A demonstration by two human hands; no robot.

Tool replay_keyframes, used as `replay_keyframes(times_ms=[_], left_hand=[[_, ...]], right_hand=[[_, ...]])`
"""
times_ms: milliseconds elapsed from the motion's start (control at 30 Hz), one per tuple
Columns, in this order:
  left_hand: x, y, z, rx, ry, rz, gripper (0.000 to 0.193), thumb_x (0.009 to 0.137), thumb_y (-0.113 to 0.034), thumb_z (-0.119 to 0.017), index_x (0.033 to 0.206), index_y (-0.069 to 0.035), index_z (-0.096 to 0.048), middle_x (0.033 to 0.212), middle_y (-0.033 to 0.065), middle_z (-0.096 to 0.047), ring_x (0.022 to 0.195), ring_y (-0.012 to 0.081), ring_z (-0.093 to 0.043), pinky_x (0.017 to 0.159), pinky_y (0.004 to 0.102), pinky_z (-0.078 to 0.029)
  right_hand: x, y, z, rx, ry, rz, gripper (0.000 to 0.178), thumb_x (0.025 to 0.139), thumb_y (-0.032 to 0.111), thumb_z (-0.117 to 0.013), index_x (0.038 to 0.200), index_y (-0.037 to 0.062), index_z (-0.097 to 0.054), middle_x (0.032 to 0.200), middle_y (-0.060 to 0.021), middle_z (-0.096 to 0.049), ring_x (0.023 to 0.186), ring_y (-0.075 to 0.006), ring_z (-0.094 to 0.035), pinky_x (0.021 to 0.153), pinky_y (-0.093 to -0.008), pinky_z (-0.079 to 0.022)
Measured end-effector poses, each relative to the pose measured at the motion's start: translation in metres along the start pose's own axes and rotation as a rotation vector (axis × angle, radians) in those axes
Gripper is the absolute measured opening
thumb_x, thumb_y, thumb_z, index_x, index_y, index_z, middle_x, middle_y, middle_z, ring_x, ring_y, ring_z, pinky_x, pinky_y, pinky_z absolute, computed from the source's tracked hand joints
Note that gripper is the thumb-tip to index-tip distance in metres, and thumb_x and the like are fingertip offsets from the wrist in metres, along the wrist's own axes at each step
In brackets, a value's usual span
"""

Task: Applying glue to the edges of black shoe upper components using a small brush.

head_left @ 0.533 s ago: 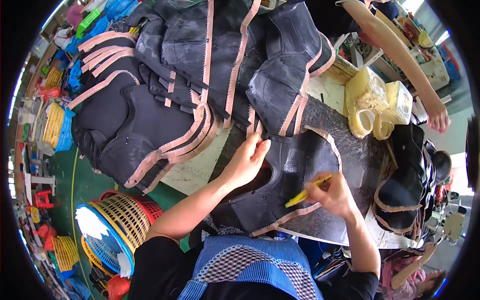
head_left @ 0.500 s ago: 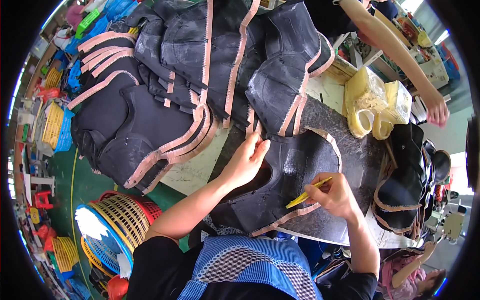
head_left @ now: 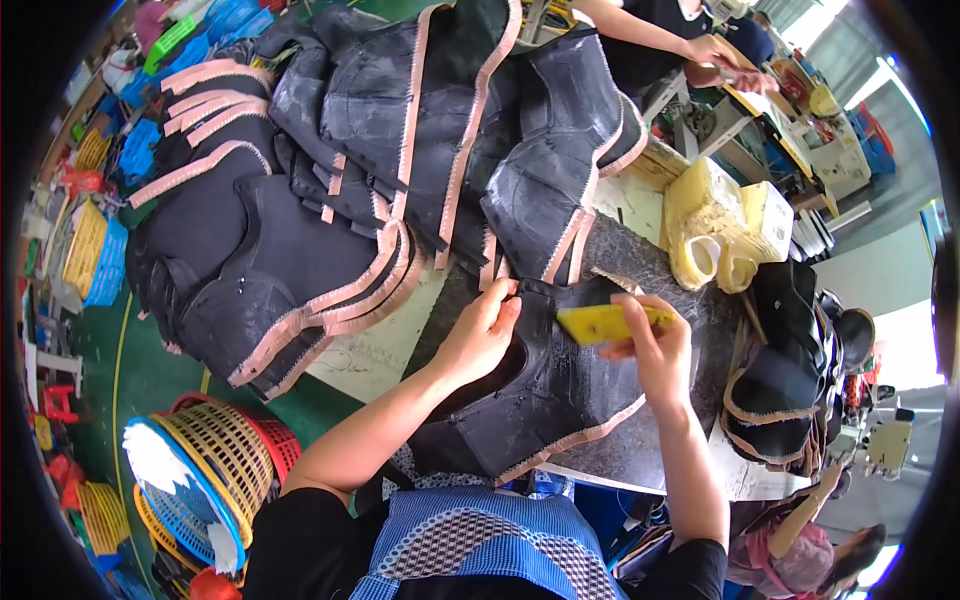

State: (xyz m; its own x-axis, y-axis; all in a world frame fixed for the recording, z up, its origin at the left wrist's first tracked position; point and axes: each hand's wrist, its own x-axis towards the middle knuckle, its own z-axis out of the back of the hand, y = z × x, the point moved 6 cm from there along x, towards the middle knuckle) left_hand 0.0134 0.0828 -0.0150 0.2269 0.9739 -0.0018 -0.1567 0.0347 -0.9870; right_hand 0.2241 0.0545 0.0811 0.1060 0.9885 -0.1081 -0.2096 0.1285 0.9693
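Glossy black panel (head_left: 575,385), pink-edged, left hand (head_left: 480,332) pinching far edge, right hand (head_left: 656,352) gripping flat yellow tool (head_left: 592,324), shifted farther since.

Down to my left, on green floor (head_left: 95,345): tan plastic basket (head_left: 225,440), red basket (head_left: 286,447) and blue basket (head_left: 180,522) bunched together, ragged white sheet (head_left: 160,465) over blue one. Farther left, I see yellow basket (head_left: 84,246) and small red stool (head_left: 60,403). Upper left, bright green crate (head_left: 167,45). Ahead of me, toward right, two cloudy yellowish containers (head_left: 690,205), side by side, round mouths facing me. Beyond, co-worker in dark top (head_left: 640,52). Low on my right, person in pink (head_left: 795,555), arm stretched out.
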Motion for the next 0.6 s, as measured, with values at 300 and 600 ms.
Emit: replay_keyframes(times_ms=[300, 600], left_hand=[[0.001, 0.005, -0.006, -0.107, 0.081, -0.046, 0.027, 0.103, -0.014, -0.048, 0.126, 0.0, -0.046, 0.09, 0.0127, -0.063, 0.081, 0.022, -0.062, 0.075, 0.0352, -0.048], [0.0, 0.002, -0.005, -0.252, 0.144, 0.113, 0.036, 0.1, -0.007, -0.053, 0.136, -0.001, -0.047, 0.088, -0.003, -0.051, 0.078, 0.0044, -0.046, 0.068, 0.0204, -0.041]], right_hand=[[-0.011, -0.029, -0.004, 0.024, -0.103, 0.031, 0.022, 0.102, 0.018, -0.054, 0.103, -0.0011, -0.065, 0.08, -0.0144, -0.068, 0.053, -0.0157, -0.067, 0.044, -0.0233, -0.053], [-0.002, 0.031, -0.024, -0.034, 0.092, 0.281, 0.022, 0.099, 0.014, -0.061, 0.108, -0.004, -0.068, 0.098, -0.0114, -0.071, 0.089, -0.0154, -0.07, 0.081, -0.0261, -0.056]])
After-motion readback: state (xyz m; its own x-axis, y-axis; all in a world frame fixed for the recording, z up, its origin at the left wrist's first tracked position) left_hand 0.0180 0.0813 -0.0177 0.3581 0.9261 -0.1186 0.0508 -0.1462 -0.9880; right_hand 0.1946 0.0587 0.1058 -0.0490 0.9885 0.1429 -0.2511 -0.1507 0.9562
